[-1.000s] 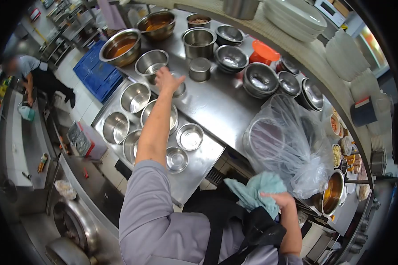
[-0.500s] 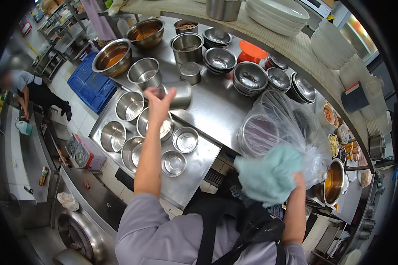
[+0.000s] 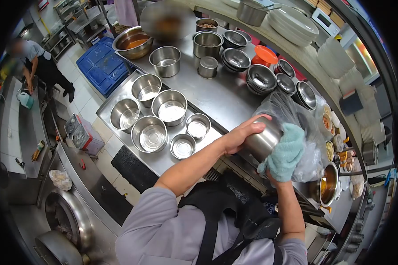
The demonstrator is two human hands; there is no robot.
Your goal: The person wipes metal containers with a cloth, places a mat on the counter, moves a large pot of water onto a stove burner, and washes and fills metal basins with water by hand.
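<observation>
My left hand is closed round the side of a steel pot, lifted and tilted in front of my chest. A light teal cloth is bunched at the pot's right end and covers it. My right hand grips the cloth from below; most of its fingers are hidden under the fabric. To the left, several steel pots, among them a large pot and a small pot, stand upright on the lower steel table.
Behind stand another pot, stacked steel bowls, an orange bowl and a basin of orange liquid. A clear plastic bag lies beside the cloth. A shelf of plates overhangs the back. A person works far left.
My left hand has brought the steel pot from the table rightward to the cloth. The cloth now presses against the pot's end. My view has shifted somewhat.
</observation>
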